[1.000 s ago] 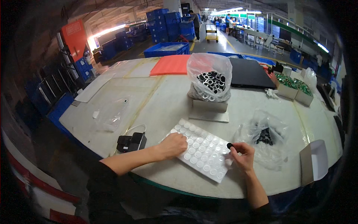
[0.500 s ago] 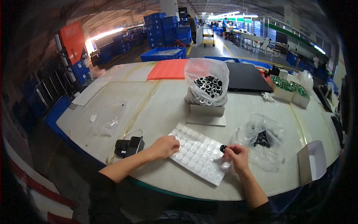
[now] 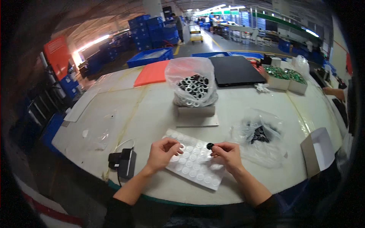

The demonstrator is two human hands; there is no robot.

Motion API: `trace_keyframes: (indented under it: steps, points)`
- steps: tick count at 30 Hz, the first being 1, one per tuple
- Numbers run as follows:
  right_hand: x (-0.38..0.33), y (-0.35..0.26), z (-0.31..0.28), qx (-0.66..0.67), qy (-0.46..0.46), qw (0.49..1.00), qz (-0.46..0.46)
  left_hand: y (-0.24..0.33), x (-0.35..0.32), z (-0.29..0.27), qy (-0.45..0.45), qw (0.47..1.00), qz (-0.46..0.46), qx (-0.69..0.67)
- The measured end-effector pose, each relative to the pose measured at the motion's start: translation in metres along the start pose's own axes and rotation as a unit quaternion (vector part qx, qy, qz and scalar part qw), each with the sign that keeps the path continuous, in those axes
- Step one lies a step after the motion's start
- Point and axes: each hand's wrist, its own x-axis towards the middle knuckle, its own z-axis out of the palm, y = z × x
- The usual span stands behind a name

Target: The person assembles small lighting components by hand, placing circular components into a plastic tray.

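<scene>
A clear plastic tray [image 3: 194, 167] with rows of round pockets lies flat on the white table [image 3: 144, 114] in front of me. My left hand [image 3: 162, 152] rests on the tray's left part, fingers curled over the pockets. My right hand [image 3: 227, 154] hovers over the tray's right part and pinches a small black round part [image 3: 210, 146] between thumb and fingers. Just right of that hand lies a clear bag of black parts [image 3: 259, 135].
A black device with a cable [image 3: 122, 163] sits left of the tray. Behind it a bag of ring-shaped parts [image 3: 193, 87] rests on a white box [image 3: 196, 111]. A small open white box [image 3: 318, 151] stands at the right edge. Another person's hand [image 3: 331, 91] shows far right.
My right hand has carried the black part leftward over the tray. My left hand has slid a little further onto the tray. The view has shifted slightly.
</scene>
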Motion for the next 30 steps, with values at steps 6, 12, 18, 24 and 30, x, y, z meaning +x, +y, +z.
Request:
trace_keyframes:
  steps: [6,12,18,24,30]
  points:
    - [-0.007,0.001,0.007,0.029,-0.007,0.999,0.024,0.001,0.009,0.063,0.001,0.995,0.043,-0.085]
    - [-0.007,0.005,0.009,0.025,-0.018,0.999,0.019,-0.025,0.013,0.072,0.009,0.99,0.127,-0.059]
    - [-0.009,0.0,0.007,-0.066,-0.032,0.997,-0.004,-0.023,0.009,0.076,-0.021,0.992,0.02,-0.12]
    - [-0.012,0.004,0.014,-0.073,-0.051,0.994,-0.068,-0.025,0.006,0.078,0.033,0.992,0.049,-0.11]
    - [-0.012,0.001,0.009,-0.083,-0.054,0.995,0.016,-0.019,0.004,0.072,0.011,0.99,0.027,-0.139]
